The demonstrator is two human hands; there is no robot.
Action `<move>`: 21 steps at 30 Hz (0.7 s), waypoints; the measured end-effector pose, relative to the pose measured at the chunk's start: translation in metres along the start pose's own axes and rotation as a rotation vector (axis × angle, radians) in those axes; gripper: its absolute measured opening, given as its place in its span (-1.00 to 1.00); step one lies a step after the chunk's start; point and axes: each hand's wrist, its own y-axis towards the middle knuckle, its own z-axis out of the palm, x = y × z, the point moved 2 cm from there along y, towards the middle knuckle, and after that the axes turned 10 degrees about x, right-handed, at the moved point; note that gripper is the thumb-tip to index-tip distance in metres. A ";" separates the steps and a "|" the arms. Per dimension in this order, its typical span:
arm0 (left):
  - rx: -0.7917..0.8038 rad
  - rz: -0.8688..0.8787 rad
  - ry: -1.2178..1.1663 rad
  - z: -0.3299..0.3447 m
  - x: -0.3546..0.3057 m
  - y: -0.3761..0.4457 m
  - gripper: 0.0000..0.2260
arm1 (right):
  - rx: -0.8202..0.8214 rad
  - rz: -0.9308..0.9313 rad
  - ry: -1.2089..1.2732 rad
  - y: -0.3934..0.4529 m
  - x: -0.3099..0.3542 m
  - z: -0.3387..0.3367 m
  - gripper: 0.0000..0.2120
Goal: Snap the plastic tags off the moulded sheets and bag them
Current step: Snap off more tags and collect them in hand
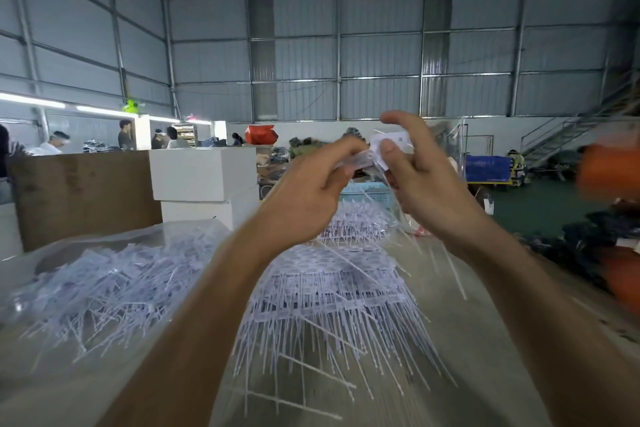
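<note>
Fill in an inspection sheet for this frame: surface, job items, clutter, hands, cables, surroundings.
Surface: pale table, partly bare.
Job's things: moulded sheets stacked at the centre; clear bag of loose tags on the left; one tag piece raised between both hands.
Clutter: stray plastic stems on the near table.
Grippers: left hand and right hand both pinch the tag piece, held above the stack.
Cables: nothing seen.
Surroundings: white boxes, a cardboard box, a pale blue basket, metal-walled hall, other people at the far left.
</note>
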 end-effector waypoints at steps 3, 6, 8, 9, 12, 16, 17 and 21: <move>-0.039 -0.021 -0.046 -0.004 0.006 -0.001 -0.88 | 0.040 0.005 -0.039 -0.002 0.004 0.001 -0.68; -0.100 -0.076 -0.214 -0.006 0.009 0.000 -0.87 | 0.085 -0.045 -0.042 -0.002 0.010 0.003 -0.78; -0.171 -0.128 -0.298 -0.007 0.010 0.001 -0.82 | 0.175 -0.083 -0.045 -0.002 0.013 0.009 -0.82; -0.196 -0.144 -0.328 -0.007 0.011 0.001 -0.81 | 0.210 -0.098 -0.065 -0.002 0.013 0.012 -0.85; -0.185 -0.134 -0.341 -0.007 0.012 0.001 -0.81 | 0.179 -0.095 -0.125 0.000 0.009 0.017 -0.89; -0.065 -0.106 -0.251 -0.006 0.007 0.001 -0.87 | 0.162 -0.056 -0.142 0.001 0.006 0.010 -0.82; -0.038 -0.115 -0.209 -0.006 0.006 0.001 -0.87 | 0.160 -0.054 -0.159 0.001 0.006 0.006 -0.81; 0.006 -0.138 -0.126 -0.005 0.001 0.003 -0.80 | 0.134 -0.070 -0.151 -0.001 0.004 -0.006 -0.85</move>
